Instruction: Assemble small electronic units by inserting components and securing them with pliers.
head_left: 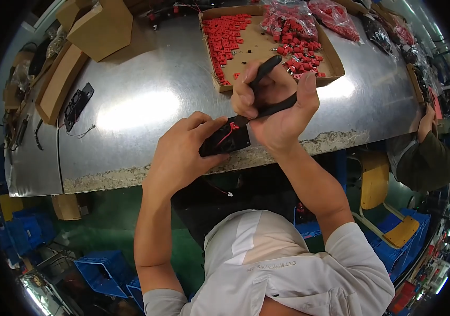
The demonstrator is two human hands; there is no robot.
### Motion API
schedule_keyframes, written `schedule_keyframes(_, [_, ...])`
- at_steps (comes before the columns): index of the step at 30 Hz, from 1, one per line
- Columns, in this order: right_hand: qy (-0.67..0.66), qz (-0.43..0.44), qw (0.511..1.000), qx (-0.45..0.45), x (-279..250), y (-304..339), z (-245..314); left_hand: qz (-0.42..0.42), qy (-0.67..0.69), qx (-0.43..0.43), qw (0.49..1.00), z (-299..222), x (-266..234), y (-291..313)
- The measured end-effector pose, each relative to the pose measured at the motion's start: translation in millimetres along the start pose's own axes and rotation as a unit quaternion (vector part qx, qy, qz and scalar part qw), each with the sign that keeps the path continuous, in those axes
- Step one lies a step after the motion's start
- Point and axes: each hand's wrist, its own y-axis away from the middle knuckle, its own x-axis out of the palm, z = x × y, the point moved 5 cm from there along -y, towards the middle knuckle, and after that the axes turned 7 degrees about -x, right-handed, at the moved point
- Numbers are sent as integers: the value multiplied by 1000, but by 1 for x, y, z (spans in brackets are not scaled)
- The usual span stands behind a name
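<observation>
Near the front edge of the metal table, my left hand (178,150) is closed round a black rectangular part (240,141) with red wires. It resembles the fan panel lying farther left. My right hand (283,113) is closed on black-handled pliers (277,107), whose handles are spread apart. The plier jaws meet the black part beside a small red piece (234,126). What exactly the jaws touch is too small to tell. A thin wire with a white connector (230,194) hangs below the table edge.
A shallow cardboard tray (335,63) holds many small red parts and a plastic bag (288,18). A black fan panel (77,107) with wires lies to the left, near cardboard boxes (101,31). At far right are another person's sleeve (428,163) and a yellow chair (375,181).
</observation>
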Motion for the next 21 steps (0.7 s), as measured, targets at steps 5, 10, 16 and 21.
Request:
schedule_keyframes(5, [24, 23, 999, -15, 3, 0, -5, 0, 4, -6, 1000, 1, 1, -1])
schedule_keyframes(10, [44, 26, 999, -18, 5, 2, -3, 7, 5, -2, 1000, 2, 2, -1])
schedule_keyframes(16, [27, 50, 997, -43, -4, 5, 2, -10, 6, 0, 1000, 1, 1, 0])
schedule_keyframes(21, [61, 44, 992, -98, -2, 4, 5, -4, 5, -20, 1000, 1, 2, -2])
